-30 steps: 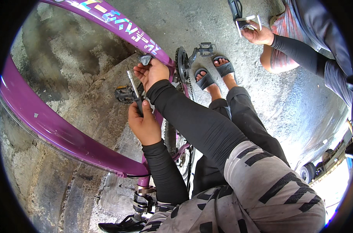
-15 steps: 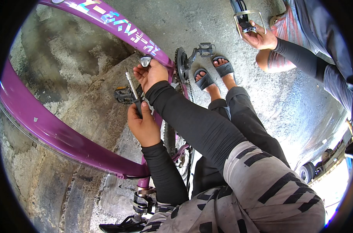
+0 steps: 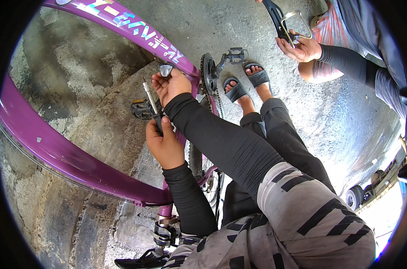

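My left hand (image 3: 166, 145) is closed around the dark handle of a screwdriver (image 3: 150, 99), whose silver shaft points up and a little left. Just above it, my right hand (image 3: 175, 84) is curled, palm partly turned up. Its fingertips grip a small rounded silver-and-dark piece (image 3: 166, 70) whose kind I cannot make out. Both hands are over the purple bicycle frame (image 3: 149, 40), close to the crank. Behind the screwdriver is a black pedal (image 3: 141, 109). The shaft and the silver piece are apart.
At the upper right another person's hand (image 3: 304, 48) holds a silver wire bottle cage (image 3: 297, 20) and a black strip. The chainring (image 3: 208, 74) and far pedal (image 3: 237, 55) stick out beside feet in dark sandals (image 3: 235, 92). A saddle (image 3: 140, 261) is at the bottom.
My right hand and the silver piece have shifted slightly left, and the screwdriver has moved slightly left. The other person has tilted the bottle cage, and more of the black strip shows.
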### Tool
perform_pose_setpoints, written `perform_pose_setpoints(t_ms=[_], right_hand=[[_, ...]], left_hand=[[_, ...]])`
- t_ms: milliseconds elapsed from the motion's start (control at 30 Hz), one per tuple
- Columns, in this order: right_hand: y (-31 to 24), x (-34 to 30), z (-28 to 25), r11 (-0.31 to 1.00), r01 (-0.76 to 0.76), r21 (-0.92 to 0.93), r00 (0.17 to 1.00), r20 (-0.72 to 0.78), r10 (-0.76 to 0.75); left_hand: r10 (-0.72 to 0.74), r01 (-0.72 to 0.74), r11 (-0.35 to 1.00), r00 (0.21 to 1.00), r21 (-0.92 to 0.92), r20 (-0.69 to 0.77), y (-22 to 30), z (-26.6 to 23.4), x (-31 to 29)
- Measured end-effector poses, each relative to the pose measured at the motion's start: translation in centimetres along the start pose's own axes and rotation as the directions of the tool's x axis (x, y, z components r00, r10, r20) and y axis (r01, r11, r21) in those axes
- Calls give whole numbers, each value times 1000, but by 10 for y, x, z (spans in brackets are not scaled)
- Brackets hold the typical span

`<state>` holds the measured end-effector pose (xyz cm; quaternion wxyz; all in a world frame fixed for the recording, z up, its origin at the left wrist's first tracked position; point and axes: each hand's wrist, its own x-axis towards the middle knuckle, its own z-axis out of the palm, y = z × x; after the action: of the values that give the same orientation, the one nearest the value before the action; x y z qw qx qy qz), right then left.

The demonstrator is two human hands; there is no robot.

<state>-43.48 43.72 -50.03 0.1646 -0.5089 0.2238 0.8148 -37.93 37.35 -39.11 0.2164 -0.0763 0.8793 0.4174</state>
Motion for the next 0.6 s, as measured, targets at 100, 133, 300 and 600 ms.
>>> perform_pose_setpoints(t_ms=[100, 133, 300, 600], right_hand=[[2, -1, 3, 998, 59, -9, 998, -33, -59], [1, -3, 4, 999, 12, 36, 1000, -24, -11], [-2, -8, 7, 990, -95, 106, 994, 57, 89], [-6, -15, 2, 994, -44, 99, 996, 78, 36]], left_hand=[[5, -5, 1000, 1000, 8, -2, 0, 0, 0], [7, -7, 1000, 1000, 8, -4, 0, 0, 0], [5, -5, 1000, 1000, -2, -8, 1, 0, -1], [14, -14, 1000, 1000, 7, 0, 0, -1, 1]])
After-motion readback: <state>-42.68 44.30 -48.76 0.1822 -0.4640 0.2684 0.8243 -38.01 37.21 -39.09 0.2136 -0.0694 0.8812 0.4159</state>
